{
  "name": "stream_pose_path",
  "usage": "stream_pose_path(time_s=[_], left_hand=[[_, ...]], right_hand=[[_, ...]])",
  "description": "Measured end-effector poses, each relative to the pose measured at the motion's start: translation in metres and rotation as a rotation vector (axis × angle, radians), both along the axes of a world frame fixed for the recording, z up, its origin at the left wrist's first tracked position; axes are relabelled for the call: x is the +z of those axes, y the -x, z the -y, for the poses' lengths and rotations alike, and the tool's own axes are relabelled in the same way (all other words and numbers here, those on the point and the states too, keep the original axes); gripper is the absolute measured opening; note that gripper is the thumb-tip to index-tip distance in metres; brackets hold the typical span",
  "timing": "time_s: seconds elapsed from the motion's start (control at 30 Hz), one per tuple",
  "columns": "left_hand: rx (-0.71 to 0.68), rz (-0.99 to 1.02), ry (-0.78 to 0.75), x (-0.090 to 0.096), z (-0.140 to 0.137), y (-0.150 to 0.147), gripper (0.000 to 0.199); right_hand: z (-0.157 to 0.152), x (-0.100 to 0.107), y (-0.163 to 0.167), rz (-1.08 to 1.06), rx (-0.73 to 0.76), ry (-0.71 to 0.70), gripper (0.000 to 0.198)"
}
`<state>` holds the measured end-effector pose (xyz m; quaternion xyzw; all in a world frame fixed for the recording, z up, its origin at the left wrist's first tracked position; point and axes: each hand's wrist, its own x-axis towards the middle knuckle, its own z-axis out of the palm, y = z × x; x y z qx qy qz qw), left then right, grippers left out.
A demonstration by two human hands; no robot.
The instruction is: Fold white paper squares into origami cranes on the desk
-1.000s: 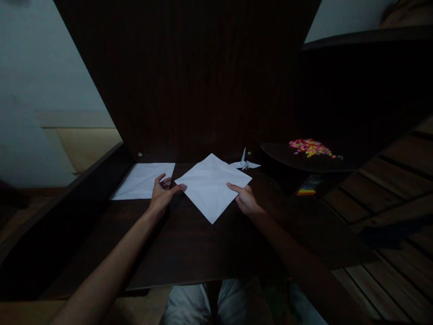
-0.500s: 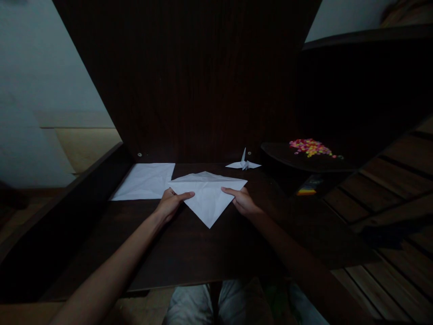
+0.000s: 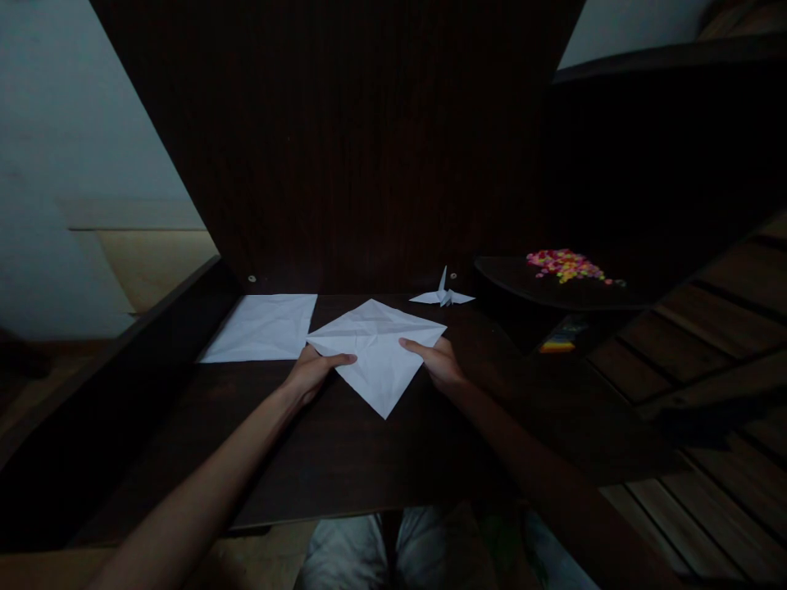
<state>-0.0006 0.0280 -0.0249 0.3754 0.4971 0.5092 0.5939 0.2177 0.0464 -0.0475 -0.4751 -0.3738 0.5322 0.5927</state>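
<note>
A creased white sheet of paper (image 3: 382, 360) is held corner-down over the dark desk, with a crease running across its upper part. My left hand (image 3: 312, 373) grips its left edge, thumb on top and fingers hidden underneath. On the opposite edge, my right hand (image 3: 439, 360) pinches the paper the same way. Behind it to the right stands a folded white paper crane (image 3: 443, 297), apart from both hands. Another creased white sheet (image 3: 264, 328) lies flat at the back left of the desk.
The dark desk (image 3: 344, 475) has a tall back panel (image 3: 350, 147) and a raised left side board (image 3: 116, 369). Small colourful pieces (image 3: 569, 265) are heaped on a rounded shelf (image 3: 510, 274) at right. Beneath that shelf sits a yellow-orange item (image 3: 557, 347).
The held paper's far part has tipped up and opened flatter, so more of its upper corner shows. Both hands keep their grip in nearly the same place.
</note>
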Motion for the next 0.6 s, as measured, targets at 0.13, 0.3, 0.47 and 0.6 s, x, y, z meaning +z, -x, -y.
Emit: stream_pose_path(time_s=[0.13, 0.3, 0.47, 0.6], left_hand=[[-0.054, 0.003, -0.013, 0.000, 0.001, 0.001, 0.054], [-0.041, -0.276, -0.069, 0.002, 0.004, 0.002, 0.056], [-0.059, -0.476, -0.225, -0.007, 0.002, 0.005, 0.061], [-0.056, -0.459, -0.266, -0.011, 0.000, 0.005, 0.057]], right_hand=[[0.000, 0.000, 0.000, 0.090, -0.052, -0.017, 0.045], [-0.001, -0.004, -0.001, 0.343, 0.016, -0.145, 0.034], [0.001, -0.007, -0.001, 0.550, 0.155, -0.212, 0.028], [0.003, -0.003, -0.004, 0.644, 0.208, -0.173, 0.025]])
